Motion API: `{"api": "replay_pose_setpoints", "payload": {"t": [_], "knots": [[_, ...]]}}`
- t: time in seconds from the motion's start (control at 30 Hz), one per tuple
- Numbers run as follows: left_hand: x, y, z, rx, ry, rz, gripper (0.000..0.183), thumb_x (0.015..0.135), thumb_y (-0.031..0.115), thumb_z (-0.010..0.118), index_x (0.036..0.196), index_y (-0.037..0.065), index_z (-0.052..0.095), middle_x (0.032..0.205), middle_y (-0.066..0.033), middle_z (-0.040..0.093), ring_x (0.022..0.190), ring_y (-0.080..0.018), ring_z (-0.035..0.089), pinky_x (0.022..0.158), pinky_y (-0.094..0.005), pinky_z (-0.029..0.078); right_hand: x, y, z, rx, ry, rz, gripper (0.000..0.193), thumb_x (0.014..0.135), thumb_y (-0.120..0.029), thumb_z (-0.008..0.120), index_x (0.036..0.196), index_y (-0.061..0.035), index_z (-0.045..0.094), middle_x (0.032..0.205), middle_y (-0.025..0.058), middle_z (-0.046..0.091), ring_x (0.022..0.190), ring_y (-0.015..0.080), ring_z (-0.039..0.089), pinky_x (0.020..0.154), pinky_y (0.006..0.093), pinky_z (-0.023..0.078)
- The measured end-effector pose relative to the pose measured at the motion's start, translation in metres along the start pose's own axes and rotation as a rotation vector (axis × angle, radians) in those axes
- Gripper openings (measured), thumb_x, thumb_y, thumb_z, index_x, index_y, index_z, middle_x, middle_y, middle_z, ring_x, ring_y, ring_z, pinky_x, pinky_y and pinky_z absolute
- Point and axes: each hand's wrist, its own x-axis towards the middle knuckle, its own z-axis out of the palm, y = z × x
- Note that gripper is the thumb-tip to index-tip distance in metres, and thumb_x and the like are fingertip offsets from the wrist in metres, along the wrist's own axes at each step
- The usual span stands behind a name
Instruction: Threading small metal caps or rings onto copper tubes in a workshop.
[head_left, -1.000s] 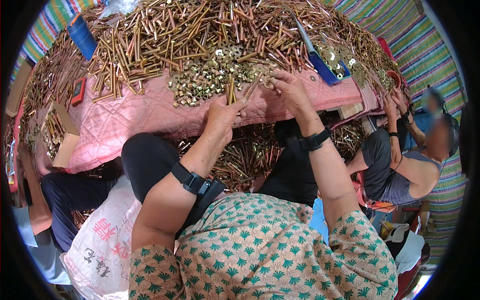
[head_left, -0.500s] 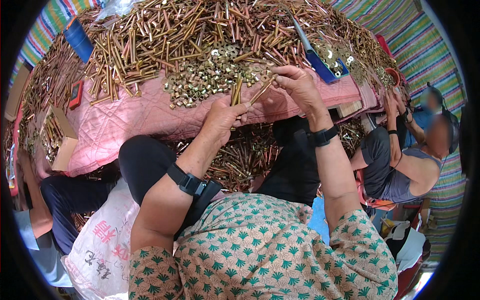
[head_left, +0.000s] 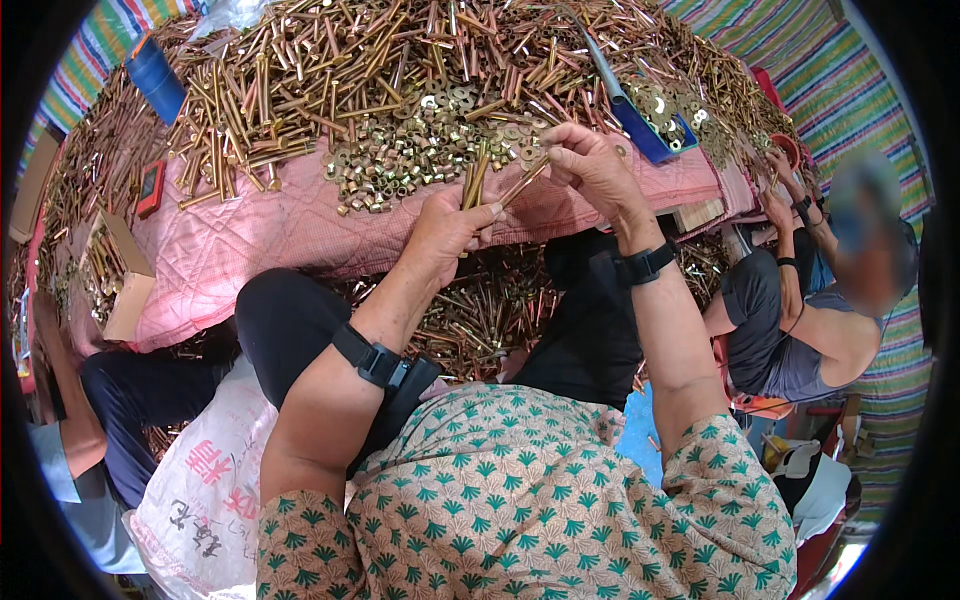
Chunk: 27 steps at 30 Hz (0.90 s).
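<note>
Several long brass-coloured bolts (head_left: pixel 477 178) stick up out of my left hand (head_left: pixel 448 230), which is closed round them. One bolt (head_left: pixel 524 182) slants away from its thumb towards the right. At that bolt's far end, the thumb and forefinger of my right hand (head_left: pixel 597 172) are pinched together. Whether a small part sits between those fingertips I cannot make out. Just beyond my hands, a heap of short metal sleeves or nuts (head_left: pixel 385 165) lies on the pink quilted cloth (head_left: pixel 240 240), with flat washers (head_left: pixel 512 145) beside it.
Loose bolts (head_left: pixel 300 90) are piled across the back. A blue scoop-like tray (head_left: pixel 650 140) holding washers stands to the right, a blue cup (head_left: pixel 158 85) and cardboard box (head_left: pixel 128 280) to the left. More bolts (head_left: pixel 480 310) lie below the cloth's edge. People sit on both sides.
My hands have barely moved; the right fingers remain at the bolt's end. The person on the right has shifted their head and hands.
</note>
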Motion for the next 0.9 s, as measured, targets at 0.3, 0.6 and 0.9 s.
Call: {"api": "replay_pose_setpoints", "payload": {"t": [0.3,0.6,0.9], "knots": [[0.001,-0.004,0.0,0.007,0.041,-0.049,0.015,0.081,0.008,0.064,0.094,0.004,0.058,0.075,-0.0012,0.061,0.054,-0.0054,0.052,0.044,-0.0169,0.035,0.0,0.016,0.004,0.058,0.067,0.046,0.008,0.089,-0.012,0.062,0.092,-0.0061,0.058,0.069,-0.0032,0.05,0.056,0.0044,0.042,0.049,0.0182,0.033],[-0.002,-0.001,0.003,0.033,0.015,-0.093,0.016,0.081,0.008,0.064,0.095,0.002,0.058,0.078,-0.005,0.065,0.054,-0.0056,0.051,0.045,-0.0174,0.036,-0.011,0.012,-0.008,0.048,-0.031,-0.009,0.013,0.089,-0.013,0.061,0.098,-0.0031,0.06,0.081,0.0012,0.059,0.062,0.0055,0.051,0.054,0.0163,0.042],[-0.001,0.0,0.001,0.072,-0.045,-0.067,0.018,0.084,0.007,0.061,0.1,-0.001,0.056,0.08,-0.0068,0.064,0.055,-0.0063,0.052,0.045,-0.0172,0.035,-0.013,0.017,-0.012,0.013,-0.052,-0.065,0.017,0.09,-0.02,0.062,0.097,-0.0048,0.059,0.076,-0.0012,0.056,0.056,0.0038,0.043,0.049,0.0172,0.035]]}}
